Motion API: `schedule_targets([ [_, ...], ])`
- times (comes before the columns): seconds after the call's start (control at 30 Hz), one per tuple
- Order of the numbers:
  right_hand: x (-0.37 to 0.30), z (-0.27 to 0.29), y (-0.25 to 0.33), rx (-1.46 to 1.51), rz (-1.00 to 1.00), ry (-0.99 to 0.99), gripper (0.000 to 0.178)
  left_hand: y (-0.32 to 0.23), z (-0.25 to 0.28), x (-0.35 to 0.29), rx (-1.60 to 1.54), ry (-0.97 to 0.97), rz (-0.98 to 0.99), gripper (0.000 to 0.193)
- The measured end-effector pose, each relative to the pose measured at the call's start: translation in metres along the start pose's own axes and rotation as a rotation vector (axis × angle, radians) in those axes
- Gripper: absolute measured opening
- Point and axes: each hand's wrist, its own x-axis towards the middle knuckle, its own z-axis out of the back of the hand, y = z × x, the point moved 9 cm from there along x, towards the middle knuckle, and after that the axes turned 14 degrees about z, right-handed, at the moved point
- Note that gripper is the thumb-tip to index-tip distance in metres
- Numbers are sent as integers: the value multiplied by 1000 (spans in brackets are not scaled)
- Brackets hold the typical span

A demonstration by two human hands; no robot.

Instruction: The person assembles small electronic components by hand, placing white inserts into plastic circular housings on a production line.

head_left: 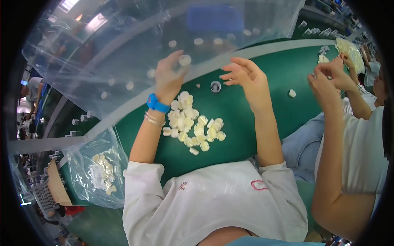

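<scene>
While two hands point(167, 80) point(251, 80) hover, one round cap point(215, 86) lies between.

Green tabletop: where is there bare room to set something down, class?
The green tabletop is bare between the person's right forearm and the co-worker's hands, except one small cream disc; also between that forearm and the heap of round cream discs. Crowded: the heap itself, beside the left forearm.
</scene>
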Motion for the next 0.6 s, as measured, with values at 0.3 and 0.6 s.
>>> schedule_targets([
  [0.3, 26, -2, -3, 987, 63, 12, 19, 94, -59, 20, 34, -40, 114, 32],
  [0.6, 31, -9, 168, 705, 739, -4, 10, -36, 15, -33, 305, -111, -209, 26],
])
